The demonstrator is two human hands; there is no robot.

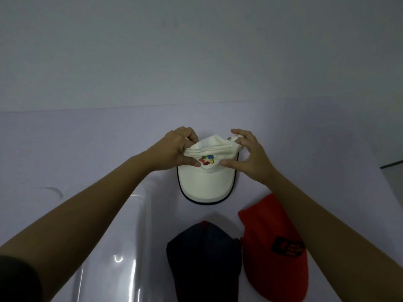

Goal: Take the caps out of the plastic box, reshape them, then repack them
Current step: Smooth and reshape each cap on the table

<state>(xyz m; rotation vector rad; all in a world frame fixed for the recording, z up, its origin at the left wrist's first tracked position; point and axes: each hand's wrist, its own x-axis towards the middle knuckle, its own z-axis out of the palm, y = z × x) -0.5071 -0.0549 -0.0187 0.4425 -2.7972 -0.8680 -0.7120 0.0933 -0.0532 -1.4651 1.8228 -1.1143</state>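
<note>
A white cap [206, 182] with a dark-edged brim and a coloured logo lies on the pale table, brim toward me. Its crown is crumpled. My left hand [174, 150] pinches the crown's left side between thumb and curled fingers. My right hand [246, 154] pinches the crown's right side near a metal eyelet, thumb pressed below the logo. Nearer to me lie a dark navy cap [202, 258] and a red cap [277, 249] with a black patch. The clear plastic box [122, 258] stands at the lower left, partly under my left forearm.
The pale table [87, 149] runs back to a plain wall. A dark gap shows at the far right edge [392, 164]. Both forearms cross the lower part of the view.
</note>
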